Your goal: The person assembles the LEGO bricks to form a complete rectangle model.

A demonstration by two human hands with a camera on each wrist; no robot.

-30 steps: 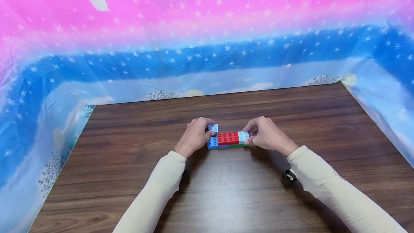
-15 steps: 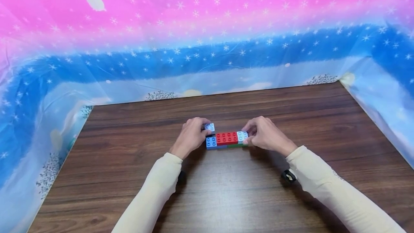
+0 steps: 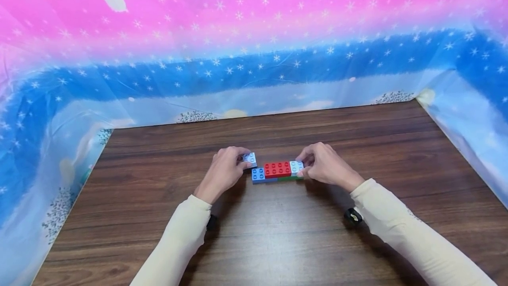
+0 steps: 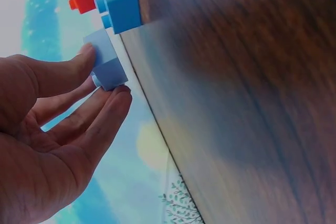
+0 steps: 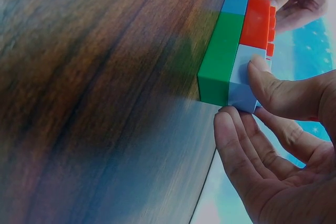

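My left hand [image 3: 223, 172] pinches a small square pale brick [image 3: 251, 159] between thumb and fingers, just behind and left of a joined row of toy bricks. In the left wrist view that pale brick [image 4: 110, 62] is apart from the blue brick. The row has a blue brick [image 3: 258, 174] and a green brick [image 5: 223, 59] at the bottom, with a red brick [image 3: 277, 169] bridging them. A second pale brick [image 5: 244, 80] sits on the green brick's right end. My right hand [image 3: 328, 167] pinches this second pale brick, thumb in front and fingers on its end.
The bricks stand on a dark wood-grain table [image 3: 278, 242]. A pink and blue snowflake-patterned cloth [image 3: 254, 47] hangs behind the table and along both sides. A black band [image 3: 352, 216] shows beneath the right sleeve.
My left hand has moved left with its pale brick, from behind the row's blue end to beyond its left side. The right hand has stayed on the second pale brick.
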